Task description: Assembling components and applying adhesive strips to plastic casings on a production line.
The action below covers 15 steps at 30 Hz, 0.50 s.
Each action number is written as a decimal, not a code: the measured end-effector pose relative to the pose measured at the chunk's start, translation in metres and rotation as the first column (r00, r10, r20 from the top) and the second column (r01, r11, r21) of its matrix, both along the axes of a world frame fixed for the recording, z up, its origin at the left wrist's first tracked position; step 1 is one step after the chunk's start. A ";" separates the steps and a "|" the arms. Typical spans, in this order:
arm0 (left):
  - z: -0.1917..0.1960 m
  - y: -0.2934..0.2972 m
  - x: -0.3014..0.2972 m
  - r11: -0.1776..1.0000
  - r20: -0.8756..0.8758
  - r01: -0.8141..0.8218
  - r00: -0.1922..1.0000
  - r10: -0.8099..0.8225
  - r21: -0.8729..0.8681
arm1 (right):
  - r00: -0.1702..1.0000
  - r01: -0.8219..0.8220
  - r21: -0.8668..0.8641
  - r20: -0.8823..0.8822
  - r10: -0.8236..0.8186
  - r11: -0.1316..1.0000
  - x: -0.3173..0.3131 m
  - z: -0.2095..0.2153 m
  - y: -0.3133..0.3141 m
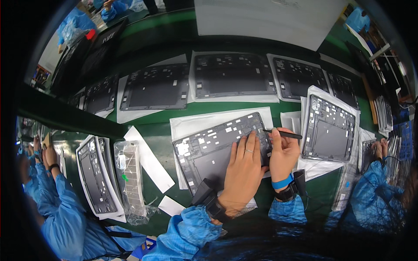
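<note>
A dark tablet back cover (212, 163) dotted with small white pads lies tilted on a white sheet in front of me. My left hand (244, 167) rests on it with fingers stretched out flat, a ring on one finger. At the cover's right edge, my right hand (284, 152) is closed around black tweezers (292, 135), whose tip points left to the cover's upper right corner. Whether the tips grip anything is too small to tell. A blue band (283, 181) and a dark strap circle my right wrist.
Several similar covers (235, 76) lie on white sheets across the green bench. Another cover (329, 129) sits on a stack at right, with more (94, 177) at left. Beside those are a plastic-wrapped strip pack (133, 178) and white paper strips (151, 161). Co-workers in blue sleeves (65, 217) flank me.
</note>
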<state>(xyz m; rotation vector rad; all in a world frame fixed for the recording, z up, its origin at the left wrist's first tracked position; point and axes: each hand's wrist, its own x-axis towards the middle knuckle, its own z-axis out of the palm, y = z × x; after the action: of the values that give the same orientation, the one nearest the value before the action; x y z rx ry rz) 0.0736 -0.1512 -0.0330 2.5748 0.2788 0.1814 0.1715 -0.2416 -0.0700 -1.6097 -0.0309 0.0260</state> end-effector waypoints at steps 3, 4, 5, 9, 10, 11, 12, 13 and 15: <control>0.003 0.002 0.000 1.000 -0.028 0.026 0.999 -0.026 0.008 | 1.000 0.008 -0.001 -0.009 -0.008 1.000 0.000 0.003 0.001; 0.004 0.003 0.000 1.000 -0.026 0.023 0.999 -0.023 0.004 | 1.000 0.004 -0.034 0.010 -0.003 0.999 -0.001 0.002 0.003; 0.005 0.004 -0.001 1.000 -0.024 0.019 1.000 -0.019 0.000 | 1.000 0.000 -0.067 0.030 0.002 0.998 -0.002 0.002 0.004; 0.005 0.005 0.000 1.000 -0.022 0.020 1.000 -0.020 0.004 | 0.999 0.014 -0.091 0.052 -0.010 0.996 -0.003 0.006 0.007; 0.003 0.004 0.000 1.000 -0.015 0.015 1.000 -0.015 0.008 | 0.999 0.003 -0.090 0.050 0.002 0.996 -0.004 0.005 0.007; 0.002 0.003 0.000 1.000 -0.008 0.009 1.000 -0.009 0.012 | 0.999 -0.009 -0.088 0.048 0.013 0.996 -0.005 0.004 0.006; 0.001 0.003 0.000 1.000 -0.007 0.010 1.000 -0.009 0.012 | 0.999 -0.009 -0.088 0.049 0.013 0.996 -0.005 0.004 0.006; 0.002 0.003 0.000 1.000 -0.005 0.009 1.000 -0.009 0.011 | 0.999 -0.002 -0.080 0.039 0.006 0.997 -0.005 0.005 0.007; 0.003 0.003 0.000 1.000 -0.003 0.008 1.000 -0.008 0.010 | 1.000 0.004 -0.070 0.030 -0.001 0.998 -0.005 0.008 0.007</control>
<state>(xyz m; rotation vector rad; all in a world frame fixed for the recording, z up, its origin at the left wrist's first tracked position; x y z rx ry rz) 0.0734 -0.1486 -0.0304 2.5862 0.2698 0.1770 0.1661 -0.2344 -0.0625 -1.6807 -0.0519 0.0009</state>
